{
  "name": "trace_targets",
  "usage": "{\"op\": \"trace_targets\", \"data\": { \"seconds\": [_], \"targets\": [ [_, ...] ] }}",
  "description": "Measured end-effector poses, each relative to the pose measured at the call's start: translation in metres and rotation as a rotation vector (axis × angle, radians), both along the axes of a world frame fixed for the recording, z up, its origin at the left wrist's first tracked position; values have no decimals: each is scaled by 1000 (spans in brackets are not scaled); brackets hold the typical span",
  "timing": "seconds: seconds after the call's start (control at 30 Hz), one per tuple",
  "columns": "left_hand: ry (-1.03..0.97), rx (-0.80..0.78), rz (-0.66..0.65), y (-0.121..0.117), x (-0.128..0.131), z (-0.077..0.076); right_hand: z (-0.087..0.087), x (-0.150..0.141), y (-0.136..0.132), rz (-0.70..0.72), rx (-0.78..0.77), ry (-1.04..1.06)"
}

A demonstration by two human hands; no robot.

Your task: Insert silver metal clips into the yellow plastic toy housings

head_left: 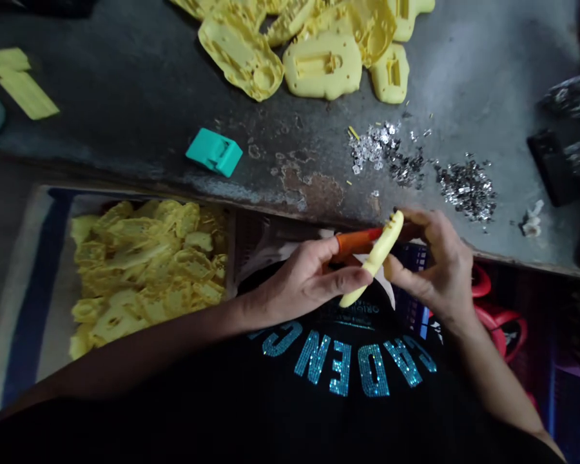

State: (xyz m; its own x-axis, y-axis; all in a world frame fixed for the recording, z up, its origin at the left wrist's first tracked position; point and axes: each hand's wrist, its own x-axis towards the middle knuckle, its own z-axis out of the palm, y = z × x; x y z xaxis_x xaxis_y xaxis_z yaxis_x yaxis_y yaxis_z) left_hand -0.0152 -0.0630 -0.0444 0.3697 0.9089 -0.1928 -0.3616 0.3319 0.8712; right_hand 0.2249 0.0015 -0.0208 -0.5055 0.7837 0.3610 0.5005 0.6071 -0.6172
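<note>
My left hand [309, 277] is closed on a yellow plastic part [374, 258], seen edge on and tilted. An orange-handled tool [356, 241] lies across behind the part; its handle runs between both hands. My right hand [432, 261] is closed around the upper end of the part and the tool's far end, which its fingers hide. Both hands hover just in front of the dark workbench [125, 103], above my black shirt.
A heap of yellow plastic parts [319, 45] lies at the bench's back. A teal block [214, 152] sits left of centre. Piles of small shiny metal pieces [466, 187] lie near my right hand. A bin of yellow parts [145, 264] stands below left.
</note>
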Motion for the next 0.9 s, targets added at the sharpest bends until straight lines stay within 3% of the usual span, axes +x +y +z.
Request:
{"op": "trace_targets", "data": {
  "seconds": [0.07, 0.17, 0.27, 0.33, 0.5, 0.67, 0.77, 0.9],
  "targets": [
    [89, 33, -48, -1, -6, 2, -8, -1, -8, -49, 86, 33],
    [156, 99, -21, 2, -7, 6, -17, 0, -16, -118, 215, 68],
    [99, 132, 9, 8, -1, 4, -18, 4, -19, -159, 280, 81],
    [29, 59, -12, 11, 1, -3, -15, 6, -17, -167, 245, 74],
    [-245, -198, 60, 12, -10, -13, -20, 5, 22, -11, -63, 93],
    [-255, -205, 174, 10, -40, -2, -45, -7, 66, -83, 269, -236],
    [-238, -223, 185, 8, -48, -1, -51, -3, 62, -71, 313, -334],
    [-256, -235, 172, 10, -44, -4, -46, 15, 39, -30, 263, -319]
  ]
}}
